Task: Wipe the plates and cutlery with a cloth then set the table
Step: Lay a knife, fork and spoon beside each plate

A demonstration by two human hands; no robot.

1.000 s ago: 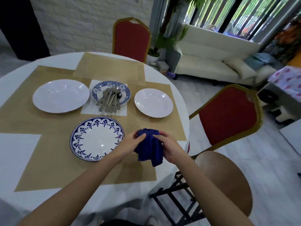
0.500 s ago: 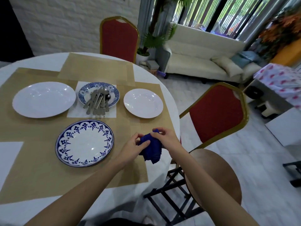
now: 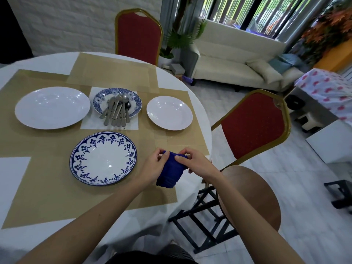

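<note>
Blue cloth: pinched at its top edge by fingertips of left hand and right hand, hanging beside the patterned plate. Risk: so light a pinch may let it drop.

my left hand: bare, nails short and plain | my right hand: bare, same short nails | my left forearm: uncovered to the frame edge, one small dark spot | my right forearm: uncovered too | my clothing: black fabric at bottom centre, finely striped grey patch beside it
</note>
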